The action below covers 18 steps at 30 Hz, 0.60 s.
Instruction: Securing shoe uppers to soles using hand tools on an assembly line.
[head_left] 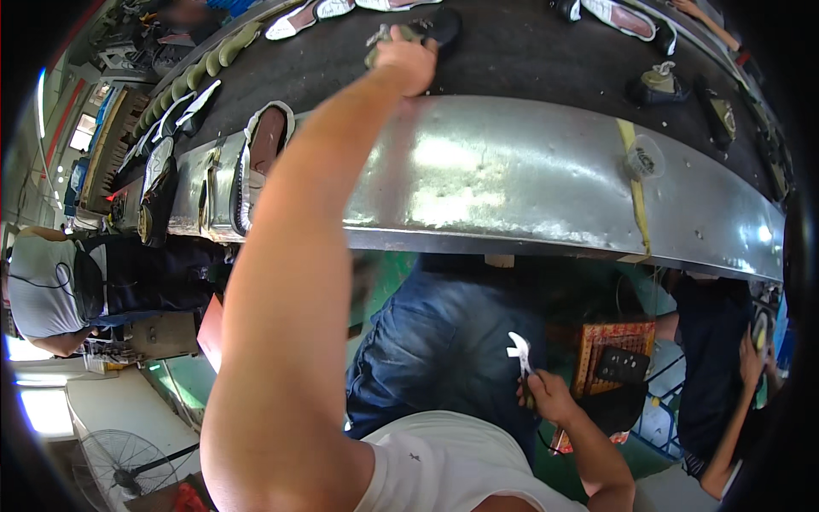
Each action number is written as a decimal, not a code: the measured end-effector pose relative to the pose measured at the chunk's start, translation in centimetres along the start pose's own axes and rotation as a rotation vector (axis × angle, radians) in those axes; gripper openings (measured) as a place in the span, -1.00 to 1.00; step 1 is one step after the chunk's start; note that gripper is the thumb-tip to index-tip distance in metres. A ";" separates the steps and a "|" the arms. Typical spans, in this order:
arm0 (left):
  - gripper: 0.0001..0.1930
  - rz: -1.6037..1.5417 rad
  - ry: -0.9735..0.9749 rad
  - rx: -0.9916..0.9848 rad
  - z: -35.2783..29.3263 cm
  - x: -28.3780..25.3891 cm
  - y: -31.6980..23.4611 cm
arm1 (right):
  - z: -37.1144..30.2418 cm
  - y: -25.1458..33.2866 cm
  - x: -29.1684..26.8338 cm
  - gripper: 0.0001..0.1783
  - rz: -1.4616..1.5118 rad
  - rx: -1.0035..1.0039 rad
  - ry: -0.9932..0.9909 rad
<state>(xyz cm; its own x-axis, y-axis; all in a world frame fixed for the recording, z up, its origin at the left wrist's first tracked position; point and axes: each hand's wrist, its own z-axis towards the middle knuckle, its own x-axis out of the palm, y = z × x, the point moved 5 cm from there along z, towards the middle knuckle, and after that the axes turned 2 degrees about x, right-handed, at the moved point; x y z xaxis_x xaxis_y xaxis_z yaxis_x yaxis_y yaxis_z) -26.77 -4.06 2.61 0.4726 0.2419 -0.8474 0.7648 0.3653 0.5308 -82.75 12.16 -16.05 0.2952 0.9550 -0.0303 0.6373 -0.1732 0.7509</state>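
Note:
My left hand [408,65] reaches far out over the dark conveyor belt [512,64]. Its fingers are closed around a dark shoe with a greenish upper [443,31], whose rounded black end points right. Part of that shoe is hidden by the hand. Close to my lap, my right hand [550,398] grips silver lasting pincers [523,352] by the handle, with the head up. Those pincers are held in front of my blue jeans [435,328]. A shoe with a brown inside and white edge [266,141] rests on the metal ledge, just left of my left forearm.
A shiny metal ledge [512,171] borders the belt on my side, with a clear round cup [646,159] on it. More shoes [659,83] stand along the belt. Co-workers are at the left [51,277] and right [712,358]. A fan [115,465] stands lower left.

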 end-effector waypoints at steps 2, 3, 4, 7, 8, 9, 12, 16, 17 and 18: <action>-0.50 -0.431 0.082 0.026 -3.1 -0.4 5.3 | -0.3 0.0 0.1 -0.48 0.051 -0.015 0.015; -0.45 -0.319 -0.427 0.098 -5.8 0.7 10.3 | 0.4 0.6 0.1 -0.48 0.050 -0.027 0.054; -0.39 -0.347 -0.415 -0.015 -7.7 0.8 12.9 | 0.3 0.4 0.0 -0.47 0.070 -0.009 0.055; -0.28 -0.169 0.135 -0.416 -15.7 9.5 29.4 | 2.2 0.4 0.7 -0.48 0.077 -0.053 0.121; -0.30 -0.620 0.283 -0.678 -15.8 11.2 26.6 | 1.6 -0.3 0.5 -0.48 0.087 -0.029 0.089; -0.31 -1.059 0.442 -0.945 -17.3 11.2 23.7 | 1.0 -0.3 0.4 -0.49 0.077 -0.019 0.054; -0.26 -1.011 0.501 -0.688 -20.4 13.3 26.6 | 1.4 0.0 1.5 -0.48 -0.015 -0.046 0.061; -0.43 -1.088 0.380 -0.577 -22.8 10.9 22.3 | 0.1 -0.3 2.6 -0.48 -0.011 -0.063 -0.021; -0.43 -1.047 0.338 -0.580 -23.5 10.6 21.9 | -0.1 0.2 2.8 -0.48 -0.035 -0.078 -0.042; -0.42 -1.007 0.296 -0.584 -24.2 10.0 22.0 | -0.5 0.4 2.9 -0.49 -0.058 -0.092 -0.063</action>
<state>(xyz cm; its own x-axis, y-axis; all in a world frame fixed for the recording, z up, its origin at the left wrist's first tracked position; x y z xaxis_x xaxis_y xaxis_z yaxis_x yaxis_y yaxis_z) -15.84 28.17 6.05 -0.4009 -0.2166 -0.8902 0.3834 0.8428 -0.3778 -82.03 15.03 -15.51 0.3058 0.9452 -0.1144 0.5873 -0.0927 0.8040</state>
